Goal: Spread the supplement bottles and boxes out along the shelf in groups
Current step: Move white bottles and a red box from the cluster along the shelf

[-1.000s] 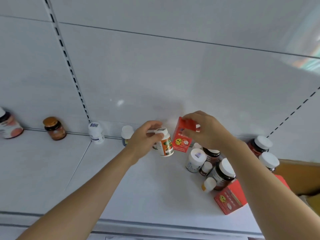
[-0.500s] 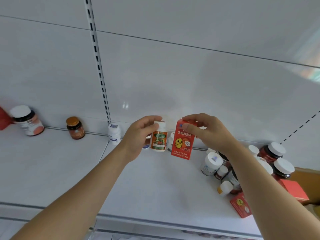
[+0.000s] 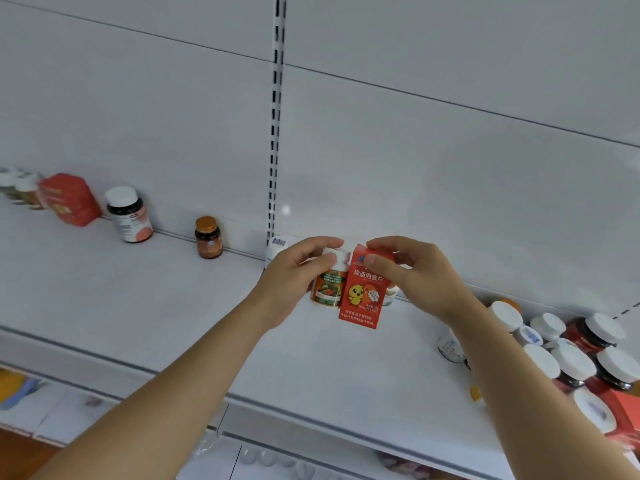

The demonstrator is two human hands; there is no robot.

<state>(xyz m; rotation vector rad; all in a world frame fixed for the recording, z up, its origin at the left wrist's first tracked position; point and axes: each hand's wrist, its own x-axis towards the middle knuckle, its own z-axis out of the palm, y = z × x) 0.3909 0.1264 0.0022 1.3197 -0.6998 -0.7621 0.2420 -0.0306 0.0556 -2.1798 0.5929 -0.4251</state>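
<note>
My left hand (image 3: 294, 277) grips a white-capped bottle with an orange vegetable label (image 3: 328, 287) by its top. Right beside it, my right hand (image 3: 412, 271) pinches the top of a red box with a yellow chick on it (image 3: 362, 296). Both are held side by side above the white shelf (image 3: 156, 306), near its back wall. A small white bottle (image 3: 275, 245) stands partly hidden behind my left hand. A dense cluster of white-capped bottles (image 3: 571, 358) sits at the shelf's right end.
Along the back to the left stand an amber bottle with a gold cap (image 3: 207, 238), a dark white-capped bottle (image 3: 128, 214), a red box (image 3: 71, 199) and blurred bottles (image 3: 19, 187). A slotted upright (image 3: 276, 116) runs up the back wall. Another red box (image 3: 623, 420) lies at far right.
The view has swung left, bringing more of the shelf's left end into sight. Both hands have carried the bottle and red box leftward, away from the right cluster, and brought them closer together.
</note>
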